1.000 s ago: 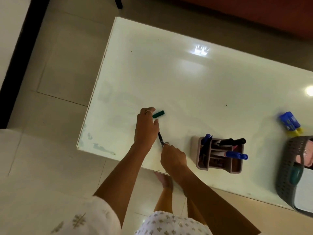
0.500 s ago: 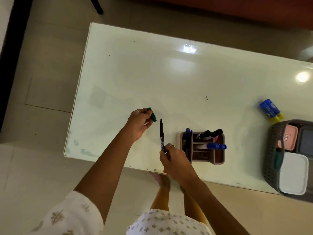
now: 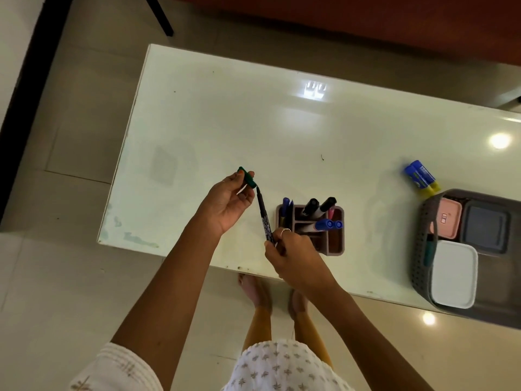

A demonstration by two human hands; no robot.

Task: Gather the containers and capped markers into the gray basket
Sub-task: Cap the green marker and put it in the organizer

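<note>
Near the table's (image 3: 197, 114) front edge, your left hand (image 3: 225, 203) is pinching a green cap (image 3: 247, 177) while your right hand (image 3: 290, 256) is gripping the uncapped marker (image 3: 264, 218); three lidded containers (image 3: 454, 273) are sitting in the gray basket (image 3: 420, 249), the marker organizer (image 3: 337, 244) is waiting outside.

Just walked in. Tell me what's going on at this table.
A person is capping a marker. The left hand pinches a green cap and the right hand holds the marker, tip pointing at the cap, not yet seated. A pink organizer beside the right hand holds more markers. The gray basket at the table's right end already holds three lidded containers. Two blue sticks lie beside it.
</note>
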